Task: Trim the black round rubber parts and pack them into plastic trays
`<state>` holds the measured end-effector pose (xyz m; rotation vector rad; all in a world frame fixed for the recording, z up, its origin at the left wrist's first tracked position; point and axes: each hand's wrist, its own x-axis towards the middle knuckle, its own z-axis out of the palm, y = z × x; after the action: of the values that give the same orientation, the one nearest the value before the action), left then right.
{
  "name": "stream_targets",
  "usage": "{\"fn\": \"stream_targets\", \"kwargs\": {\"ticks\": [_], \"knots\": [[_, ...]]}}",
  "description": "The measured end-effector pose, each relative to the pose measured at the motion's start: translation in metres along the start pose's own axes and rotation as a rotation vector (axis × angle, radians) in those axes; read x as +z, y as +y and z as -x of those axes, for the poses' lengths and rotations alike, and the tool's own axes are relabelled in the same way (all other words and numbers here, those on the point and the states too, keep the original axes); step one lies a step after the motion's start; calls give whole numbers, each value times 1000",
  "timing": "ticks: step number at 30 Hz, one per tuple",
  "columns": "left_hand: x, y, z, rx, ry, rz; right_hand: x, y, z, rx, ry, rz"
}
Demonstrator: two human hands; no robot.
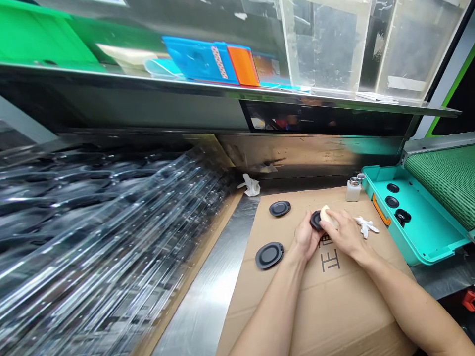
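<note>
Fingers of my left hand (306, 235) are closed around a black oval plastic part (315, 220), held over the cardboard sheet. In my right hand (347, 232) is a cream-coloured pad (326, 216), pressed against the black part; whether it is sponge or cloth I cannot tell. Two similar black oval parts lie on the cardboard to the left: one farther away (279, 208), one nearer (269, 255). Beyond my right hand stands a small white bottle with a metal cap (354, 190). A crumpled white cloth or glove (366, 226) rests beside that hand.
A teal tray (426, 217) with several black parts sits at the right, next to a green conveyor belt (445, 173). Stacked clear plastic trays (141, 237) fill the left. A metal shelf (208, 84) spans the back above the cardboard (282, 306). Another crumpled white piece (251, 186) lies near the back.
</note>
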<state>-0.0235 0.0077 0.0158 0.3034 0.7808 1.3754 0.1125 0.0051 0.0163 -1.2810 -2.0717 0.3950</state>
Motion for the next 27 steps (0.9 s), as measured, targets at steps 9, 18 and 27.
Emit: {"fn": "stream_targets", "kwargs": {"ticks": [9,18,27], "knots": [[3,-7,-2,-101,-136,135,7,-10,3,-23,-20,261],[-7,4,-8,-40,-7,156,-6,12,-9,82,-111,392],[-2,16,10,102,-106,53,0,14,0,16,-189,362]]}}
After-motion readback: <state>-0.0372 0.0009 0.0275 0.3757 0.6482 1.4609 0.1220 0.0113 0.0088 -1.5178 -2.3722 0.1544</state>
